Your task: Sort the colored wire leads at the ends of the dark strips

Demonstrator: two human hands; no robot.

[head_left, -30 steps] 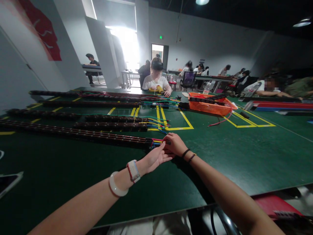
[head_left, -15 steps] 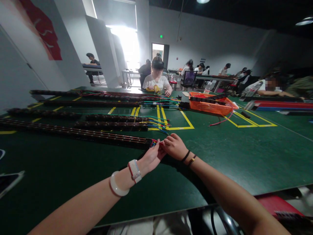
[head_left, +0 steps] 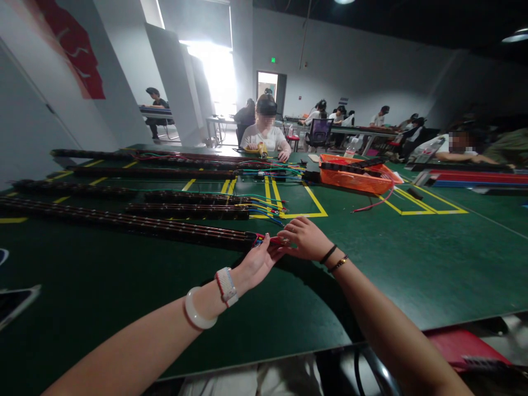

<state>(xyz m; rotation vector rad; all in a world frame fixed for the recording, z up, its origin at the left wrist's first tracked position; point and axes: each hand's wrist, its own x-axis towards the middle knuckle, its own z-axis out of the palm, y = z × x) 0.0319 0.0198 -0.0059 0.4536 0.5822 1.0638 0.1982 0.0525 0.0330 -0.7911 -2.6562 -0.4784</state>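
Head view: one left hand (head_left: 252, 268), wearing a watch (head_left: 226, 286) and white bangle (head_left: 197, 309), is holding coloured wires (head_left: 280, 241) between thumb and fingers; one right hand (head_left: 308, 237), wearing dark bracelets (head_left: 339, 263), is meeting it at the wires' free end, fingers curling, its grip being too unclear to tell. One long dark bundle (head_left: 185, 229), the wires emerging from its right end, is lying across the green table (head_left: 404, 253). Two shorter dark bundles (head_left: 190, 212) are lying just beyond; one orange basket (head_left: 350, 181) is standing farther right; one co-worker (head_left: 264, 132) is sitting opposite.
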